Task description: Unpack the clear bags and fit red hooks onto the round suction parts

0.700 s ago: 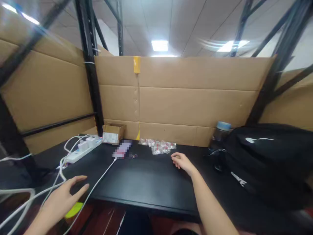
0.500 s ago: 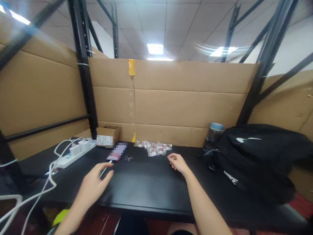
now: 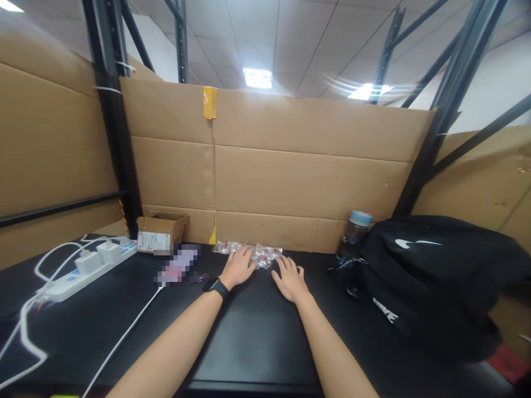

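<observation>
Near the worktop's point(image 3: 253, 342) back edge, head view, lie clear packets point(image 3: 269, 253); your left hand point(image 3: 238, 266), fingers extended, overlaps them, your right hand point(image 3: 291, 278), spread open, meets their right side. Toward you, worktop stretches to its front edge.

glossy plastic packets point(image 3: 269, 253), smooth tabletop point(image 3: 257, 337), matt cardboard panel point(image 3: 282, 171), cloth bag point(image 3: 431, 287), plastic power strip point(image 3: 68, 284)

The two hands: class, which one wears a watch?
The left hand. A black watch is strapped at its wrist; the right hand wears none.
</observation>
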The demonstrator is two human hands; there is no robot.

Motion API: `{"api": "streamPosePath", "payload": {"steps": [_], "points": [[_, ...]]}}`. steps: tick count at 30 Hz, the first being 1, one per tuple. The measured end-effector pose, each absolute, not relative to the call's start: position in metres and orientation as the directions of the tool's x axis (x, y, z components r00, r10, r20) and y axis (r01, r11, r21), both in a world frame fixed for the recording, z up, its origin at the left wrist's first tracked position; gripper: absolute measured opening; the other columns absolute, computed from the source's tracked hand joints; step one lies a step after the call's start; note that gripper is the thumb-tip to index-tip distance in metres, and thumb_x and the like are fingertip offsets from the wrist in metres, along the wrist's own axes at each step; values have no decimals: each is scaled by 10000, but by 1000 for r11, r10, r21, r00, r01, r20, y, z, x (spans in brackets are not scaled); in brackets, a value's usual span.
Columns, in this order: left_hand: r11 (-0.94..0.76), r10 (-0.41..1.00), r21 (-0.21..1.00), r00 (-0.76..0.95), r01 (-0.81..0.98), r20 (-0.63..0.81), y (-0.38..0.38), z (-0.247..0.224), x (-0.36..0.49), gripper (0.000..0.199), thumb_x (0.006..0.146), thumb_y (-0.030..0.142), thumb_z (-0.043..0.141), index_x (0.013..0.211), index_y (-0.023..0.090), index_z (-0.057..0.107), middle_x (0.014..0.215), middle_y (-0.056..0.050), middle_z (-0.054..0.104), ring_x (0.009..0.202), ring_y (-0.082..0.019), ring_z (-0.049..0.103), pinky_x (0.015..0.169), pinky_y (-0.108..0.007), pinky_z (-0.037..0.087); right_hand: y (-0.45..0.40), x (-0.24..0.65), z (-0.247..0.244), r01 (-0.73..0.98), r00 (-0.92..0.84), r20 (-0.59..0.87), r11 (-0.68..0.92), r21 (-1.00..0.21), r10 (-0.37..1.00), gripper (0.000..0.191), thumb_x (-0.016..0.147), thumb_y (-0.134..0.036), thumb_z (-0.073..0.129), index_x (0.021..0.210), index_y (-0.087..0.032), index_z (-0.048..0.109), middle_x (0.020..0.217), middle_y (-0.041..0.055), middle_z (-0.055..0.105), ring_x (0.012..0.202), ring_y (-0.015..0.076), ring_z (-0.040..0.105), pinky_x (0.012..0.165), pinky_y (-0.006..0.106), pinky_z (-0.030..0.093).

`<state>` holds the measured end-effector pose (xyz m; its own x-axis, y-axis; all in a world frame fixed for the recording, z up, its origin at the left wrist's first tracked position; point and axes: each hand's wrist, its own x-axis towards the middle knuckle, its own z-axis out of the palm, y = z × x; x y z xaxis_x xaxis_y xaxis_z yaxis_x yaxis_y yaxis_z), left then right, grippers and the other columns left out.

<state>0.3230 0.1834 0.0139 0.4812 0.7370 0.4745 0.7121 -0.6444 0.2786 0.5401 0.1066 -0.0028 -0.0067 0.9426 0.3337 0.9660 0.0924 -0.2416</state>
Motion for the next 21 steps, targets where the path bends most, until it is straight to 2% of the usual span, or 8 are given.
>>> {"api": "streamPosePath", "payload": {"steps": [3, 7, 11, 13, 17, 21], "points": [[-634, 755, 251, 516, 731, 404, 179, 0, 322, 486, 962, 414, 451, 1417, 243, 477, 1536, -112, 416, 1437, -322, 324, 1141, -528, 269, 122, 542, -2, 976, -19, 281, 79, -204, 959, 576, 989, -503, 338, 1535, -331, 280, 1637, 47, 232, 1491, 317, 163, 1113, 588, 199], [-601, 788, 227, 519, 766, 332, 177, -4, 322, 580, 941, 457, 457, 1486, 266, 395, 1592, -96, 330, 1466, -343, 252, 1144, -552, 246, 133, 548, -2, 975, -28, 271, 86, -206, 962, 531, 993, -524, 321, 1506, -390, 336, 1645, 8, 211, 1493, 316, 163, 1114, 580, 214], [-591, 790, 206, 508, 780, 344, 175, 1, 322, 571, 927, 423, 464, 1470, 257, 406, 1560, -106, 366, 1424, -336, 312, 1117, -533, 292, 135, 556, -4, 975, 4, 280, 58, -214, 960, 564, 964, -455, 417, 1515, -375, 325, 1633, 44, 236, 1468, 314, 220, 1095, 559, 256], [-588, 790, 195, 504, 785, 349, 173, 4, 322, 558, 919, 415, 473, 1450, 250, 424, 1535, -110, 393, 1397, -331, 342, 1100, -518, 316, 137, 560, -6, 975, -16, 271, 75, -211, 963, 560, 939, -437, 469, 1487, -369, 378, 1619, 50, 270, 1454, 308, 245, 1085, 549, 273], [-598, 762, 150, 501, 787, 411, 165, 11, 322, 596, 878, 353, 526, 1449, 223, 411, 1514, -121, 406, 1383, -332, 345, 1108, -494, 301, 143, 563, -11, 976, 33, 226, 18, -216, 974, 478, 960, -452, 429, 1415, -322, 496, 1578, 84, 354, 1439, 303, 287, 1080, 556, 279], [-594, 764, 161, 489, 788, 421, 158, 16, 318, 559, 853, 279, 536, 1401, 200, 463, 1468, -136, 458, 1344, -333, 401, 1087, -493, 314, 141, 560, -12, 979, 32, 207, 11, -204, 978, 481, 976, -427, 398, 1432, -297, 480, 1589, 97, 334, 1452, 288, 286, 1098, 540, 274]]}}
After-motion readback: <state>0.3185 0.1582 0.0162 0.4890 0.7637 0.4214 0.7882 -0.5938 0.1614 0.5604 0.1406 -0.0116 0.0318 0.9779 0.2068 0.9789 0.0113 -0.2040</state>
